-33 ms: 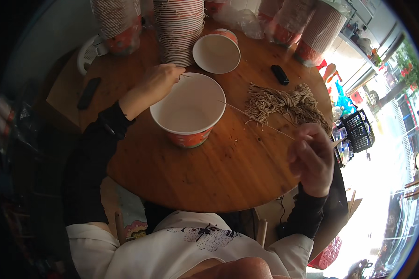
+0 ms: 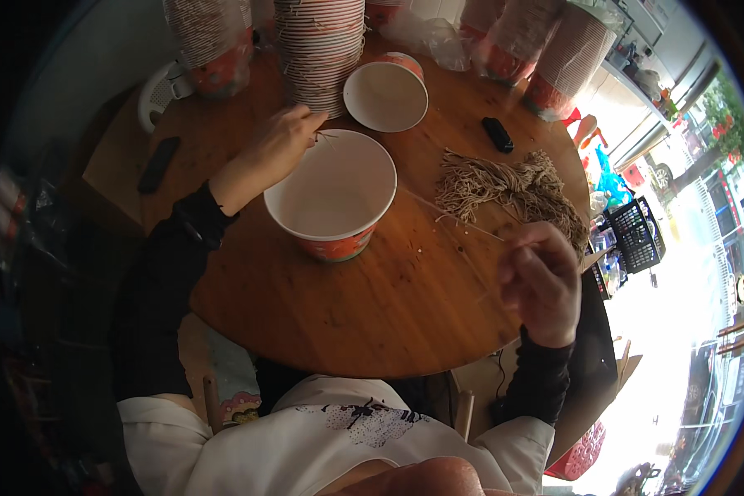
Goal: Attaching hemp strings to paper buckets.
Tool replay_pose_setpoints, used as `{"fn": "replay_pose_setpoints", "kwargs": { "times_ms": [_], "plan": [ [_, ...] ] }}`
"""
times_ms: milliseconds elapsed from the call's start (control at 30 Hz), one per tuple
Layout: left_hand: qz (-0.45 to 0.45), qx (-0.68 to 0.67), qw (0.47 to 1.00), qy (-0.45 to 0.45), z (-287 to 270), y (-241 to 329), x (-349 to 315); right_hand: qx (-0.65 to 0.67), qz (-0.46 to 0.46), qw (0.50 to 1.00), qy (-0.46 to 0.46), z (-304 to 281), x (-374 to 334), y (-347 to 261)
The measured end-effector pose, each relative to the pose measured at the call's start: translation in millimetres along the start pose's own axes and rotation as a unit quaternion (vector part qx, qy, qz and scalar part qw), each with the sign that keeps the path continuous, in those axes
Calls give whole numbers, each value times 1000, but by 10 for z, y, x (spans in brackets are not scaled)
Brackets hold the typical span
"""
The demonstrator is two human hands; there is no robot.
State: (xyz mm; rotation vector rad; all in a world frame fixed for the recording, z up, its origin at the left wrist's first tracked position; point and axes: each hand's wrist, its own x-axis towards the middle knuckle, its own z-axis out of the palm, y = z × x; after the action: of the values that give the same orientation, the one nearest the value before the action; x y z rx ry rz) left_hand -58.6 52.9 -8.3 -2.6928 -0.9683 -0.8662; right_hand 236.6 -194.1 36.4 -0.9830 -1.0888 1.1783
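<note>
An open paper tub, white inside with a red-orange patterned outside, stands upright on the round wooden table. At its far left rim is my left hand, fingers closed in a pinch; short dark strand ends poke out from them over the tub's mouth. My right hand is raised off the table at the right, its thumb and forefinger closed on a thin tan string that stretches toward the tub and fades in blur. A loose bundle of tan strings lies just beyond my right hand.
Behind the tub rises a tall stack of paper tubs; a single tub lies tilted beside it. Bagged tub stacks line the far edge. A small black object and a dark flat object lie on the table.
My right hand has shifted slightly left and the string with it. The tub has moved a touch left. My left hand has edged left a little, still at the rim.
</note>
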Motion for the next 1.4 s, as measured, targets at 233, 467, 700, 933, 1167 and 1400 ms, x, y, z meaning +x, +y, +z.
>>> {"fn": "replay_pose_setpoints", "kwargs": {
  "times_ms": [233,467,700,933,1167,1400],
  "plan": [
    [4,-286,955,73,-389,882,-287,203,50,974,-88,250,389,557],
    [-140,-572,806,-66,-418,1256,-604,398,84,901,-150,545,543,633],
    [-105,-565,818,-8,-293,1376,-598,394,70,909,-114,610,565,750],
    [72,-217,972,62,-477,1316,-509,-97,-84,990,52,612,388,745],
    [117,-154,981,-28,-718,1295,-437,64,2,989,-135,707,321,694],
    [124,-163,979,0,-618,1290,-485,23,18,994,-105,630,285,790]
  ]
}}
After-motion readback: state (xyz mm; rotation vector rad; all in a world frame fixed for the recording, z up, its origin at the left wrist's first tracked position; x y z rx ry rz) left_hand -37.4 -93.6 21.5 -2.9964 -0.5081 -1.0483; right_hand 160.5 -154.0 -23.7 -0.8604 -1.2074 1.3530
